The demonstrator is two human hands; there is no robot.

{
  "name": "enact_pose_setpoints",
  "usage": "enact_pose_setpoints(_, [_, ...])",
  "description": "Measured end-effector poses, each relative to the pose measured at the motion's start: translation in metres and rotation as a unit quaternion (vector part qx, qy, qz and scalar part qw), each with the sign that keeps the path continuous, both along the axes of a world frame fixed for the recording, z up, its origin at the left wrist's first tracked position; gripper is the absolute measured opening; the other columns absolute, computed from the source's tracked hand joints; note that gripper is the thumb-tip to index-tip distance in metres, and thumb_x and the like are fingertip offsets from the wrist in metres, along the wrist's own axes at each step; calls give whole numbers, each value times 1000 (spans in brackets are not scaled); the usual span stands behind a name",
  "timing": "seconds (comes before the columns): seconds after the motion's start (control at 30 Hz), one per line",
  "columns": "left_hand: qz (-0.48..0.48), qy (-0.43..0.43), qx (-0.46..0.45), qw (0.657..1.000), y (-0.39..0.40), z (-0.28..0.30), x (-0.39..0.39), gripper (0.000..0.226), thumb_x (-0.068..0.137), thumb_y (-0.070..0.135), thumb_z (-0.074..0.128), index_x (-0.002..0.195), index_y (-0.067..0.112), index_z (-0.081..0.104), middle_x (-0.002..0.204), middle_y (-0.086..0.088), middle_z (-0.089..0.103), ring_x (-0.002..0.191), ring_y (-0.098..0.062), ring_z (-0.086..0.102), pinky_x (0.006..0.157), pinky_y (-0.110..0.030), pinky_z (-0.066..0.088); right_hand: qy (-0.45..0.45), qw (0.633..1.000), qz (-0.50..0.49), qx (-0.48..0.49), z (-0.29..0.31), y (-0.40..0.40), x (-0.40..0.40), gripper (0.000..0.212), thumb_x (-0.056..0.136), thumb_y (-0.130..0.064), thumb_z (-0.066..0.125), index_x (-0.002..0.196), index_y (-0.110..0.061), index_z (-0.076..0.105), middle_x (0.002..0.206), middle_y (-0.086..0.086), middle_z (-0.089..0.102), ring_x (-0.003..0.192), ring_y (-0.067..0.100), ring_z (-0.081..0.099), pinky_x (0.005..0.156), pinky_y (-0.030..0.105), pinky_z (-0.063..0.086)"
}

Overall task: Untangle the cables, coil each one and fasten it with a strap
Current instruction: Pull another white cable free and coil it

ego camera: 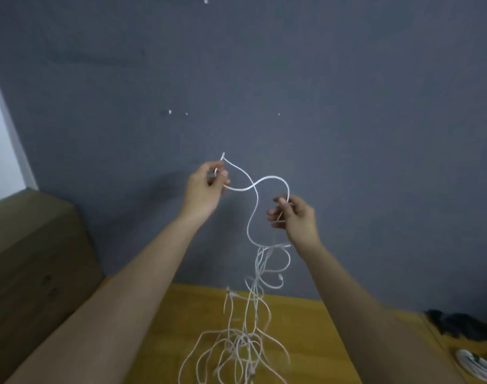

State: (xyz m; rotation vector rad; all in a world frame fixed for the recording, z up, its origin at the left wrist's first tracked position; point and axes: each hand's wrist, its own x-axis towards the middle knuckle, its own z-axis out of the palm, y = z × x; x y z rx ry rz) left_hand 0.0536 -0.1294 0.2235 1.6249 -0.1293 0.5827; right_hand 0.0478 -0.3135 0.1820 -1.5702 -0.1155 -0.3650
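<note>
Both my hands are raised in front of the grey wall. My left hand (205, 187) pinches one end of a thin white cable (270, 178), whose tip sticks up above my fingers. The cable arcs to the right, crosses itself in a loop, and my right hand (295, 216) pinches it lower down. Below my right hand the cable drops into a tangle of white cables (245, 336) that hangs down onto the wooden table (306, 328). Several connector ends dangle in the tangle.
A cardboard box (34, 259) stands at the left of the table. At the right edge lies a dark pile (463, 324) that may be straps, and a white coiled cable (477, 363) sits at the lower right. The grey wall is close behind.
</note>
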Motion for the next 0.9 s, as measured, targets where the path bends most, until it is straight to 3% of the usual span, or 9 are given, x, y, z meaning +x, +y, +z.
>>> enact_pose_setpoints(0.1, [8,-10,43,999,12,19,-2,26,98,15,51,122,5,57,89,-3,63,82,-27,64,86,-47,54,-60,997,-6,38,30,5,1,17,100,-6,44,95,-4,60,63,9,59,50,8,59,50,22,52])
enact_pose_setpoints(0.17, [25,7,87,996,25,10,-1,30,98,19,51,125,5,56,106,-15,64,97,-34,62,92,-49,50,-26,1000,-10,4,18,5,-1,16,99,-7,47,94,0,61,64,9,59,52,12,59,51,24,52])
enact_pose_setpoints(0.3, [49,57,172,982,52,-31,0,35,92,6,58,127,6,56,120,-18,60,99,-35,62,94,-38,48,103,978,47,-174,-51,-1,-10,14,94,-4,56,86,5,63,66,11,61,53,13,56,52,23,49])
enact_pose_setpoints(0.47, [57,114,167,978,93,-91,-3,33,91,-2,55,124,2,58,116,-20,64,93,-31,66,85,-34,50,157,912,94,-368,-136,4,-40,26,94,-19,59,68,-21,56,57,-9,49,51,0,43,52,19,33])
enact_pose_setpoints(0.53, [61,144,195,968,110,-123,-7,33,92,-3,53,124,1,58,112,-22,65,93,-31,65,78,-25,44,203,877,115,-420,-170,15,-55,21,94,-29,58,78,-17,63,71,0,59,65,12,54,61,26,39])
enact_pose_setpoints(0.6, [58,181,229,955,125,-157,-12,34,93,-2,50,127,2,57,111,-22,65,96,-34,64,79,-29,42,247,853,154,-433,-200,35,-71,20,94,-28,59,97,-11,68,97,5,68,91,19,62,73,24,42])
enact_pose_setpoints(0.73, [3,256,308,916,150,-215,-23,39,93,-4,47,131,4,55,116,-24,62,95,-36,60,80,-33,42,331,815,203,-431,-238,69,-96,36,95,-22,56,130,-16,58,136,5,55,125,18,52,87,12,36])
enact_pose_setpoints(0.8, [-23,273,325,905,159,-234,-29,40,92,-6,46,131,3,54,127,-21,56,103,-35,58,86,-29,40,323,815,159,-454,-244,79,-102,36,93,-21,54,128,-19,59,137,3,54,121,16,54,82,12,35])
enact_pose_setpoints(0.9, [-54,274,344,897,174,-254,-34,41,92,-5,45,131,5,54,133,-15,52,108,-31,56,90,-26,38,288,844,78,-446,-239,97,-101,27,88,-19,53,110,-21,69,108,4,70,95,21,66,74,24,49])
